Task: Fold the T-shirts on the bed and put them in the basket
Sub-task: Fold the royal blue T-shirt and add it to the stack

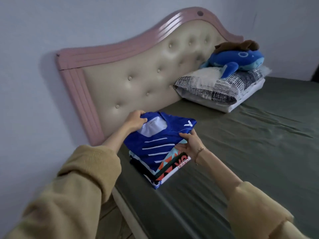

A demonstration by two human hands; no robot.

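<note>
We are holding a folded blue T-shirt (160, 135) by its two far corners, just above a stack of folded shirts (162, 168) near the left edge of the bed (241, 152). Our left hand (136, 120) is gripping the far left corner, fingers curled over the fabric beside the white collar opening. Our right hand (189, 142) is pinching the right edge, thumb on top and fingers underneath, so the fold is staying flat instead of sagging open. We are holding it at both sides because a loose fold would slide apart if lifted by one hand.

The near end of the blue shirt is resting on the stack, which is sitting close to the padded headboard (138, 75), within easy reach of where we are standing. We judge that we are either squaring the shirt onto the pile or taking it up for the basket; we cannot tell which. The basket is not showing anywhere in view, so carrying is probably lying ahead.

Far to the right, a blue plush toy (241, 61) is lying on a patterned pillow (215, 88), well apart from our work.
</note>
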